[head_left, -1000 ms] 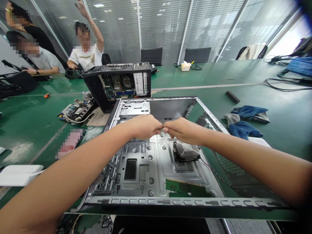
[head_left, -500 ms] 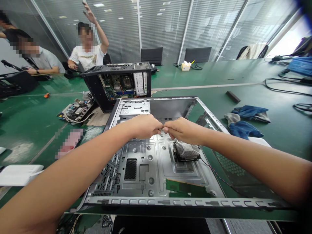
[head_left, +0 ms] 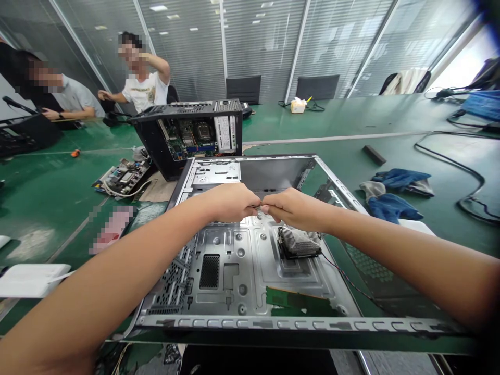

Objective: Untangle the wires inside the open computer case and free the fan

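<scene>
My left hand (head_left: 230, 202) and my right hand (head_left: 291, 207) meet fingertip to fingertip above the middle of an open metal computer case (head_left: 234, 260) lying flat on the green table. Both hands are closed in a pinch around a small item between them, too tiny to name. Just below my right hand a finned heatsink (head_left: 300, 241) rests inside the case with a thin wire trailing right. A green circuit strip (head_left: 297, 301) lies near the case's front rail.
A second black computer case (head_left: 187, 133) stands upright behind, a loose motherboard (head_left: 123, 177) to its left. Blue and grey gloves (head_left: 394, 192) lie to the right, black cables (head_left: 464, 172) beyond. Two people sit at the far left. A white box (head_left: 31, 278) lies at left.
My hands stay pinched together in the same spot. The person at the back has lowered a raised arm, and a black cable at the right has slid further across the table.
</scene>
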The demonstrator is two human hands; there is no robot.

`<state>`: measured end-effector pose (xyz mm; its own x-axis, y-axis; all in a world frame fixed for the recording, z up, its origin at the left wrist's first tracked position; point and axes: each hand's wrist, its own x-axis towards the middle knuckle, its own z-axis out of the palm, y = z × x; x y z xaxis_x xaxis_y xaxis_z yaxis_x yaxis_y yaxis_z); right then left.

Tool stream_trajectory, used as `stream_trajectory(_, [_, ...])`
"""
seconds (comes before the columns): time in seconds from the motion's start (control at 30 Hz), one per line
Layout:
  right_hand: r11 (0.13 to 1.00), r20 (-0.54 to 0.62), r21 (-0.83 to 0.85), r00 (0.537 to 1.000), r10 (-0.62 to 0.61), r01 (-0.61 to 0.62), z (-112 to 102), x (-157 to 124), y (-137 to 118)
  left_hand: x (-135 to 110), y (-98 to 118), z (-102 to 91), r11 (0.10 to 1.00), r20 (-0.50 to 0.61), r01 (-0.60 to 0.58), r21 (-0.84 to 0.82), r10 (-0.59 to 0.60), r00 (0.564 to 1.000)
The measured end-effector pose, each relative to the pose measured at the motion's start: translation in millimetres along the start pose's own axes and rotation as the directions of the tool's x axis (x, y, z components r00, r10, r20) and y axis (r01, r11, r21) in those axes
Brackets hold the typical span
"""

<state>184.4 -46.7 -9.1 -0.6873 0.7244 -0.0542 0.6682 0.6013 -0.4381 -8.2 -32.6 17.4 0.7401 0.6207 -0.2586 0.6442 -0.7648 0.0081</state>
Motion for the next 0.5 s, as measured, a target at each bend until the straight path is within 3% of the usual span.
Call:
stream_trajectory(0.27, [0.989,0.070,0.139,0.997,0.040,-0.050,-1.2,-0.7,-1.3,0.8,-2.1,3.6,1.000,-0.028,0.002,0.005,-0.002,1.000])
stream_trajectory(0.5, [0.997,0.010,0.077,1.000,0.009,-0.009,-0.5,0.0,-0.4,0.6,-0.4,1.9,1.000,-0.030,0.014,0.013,-0.014,0.999])
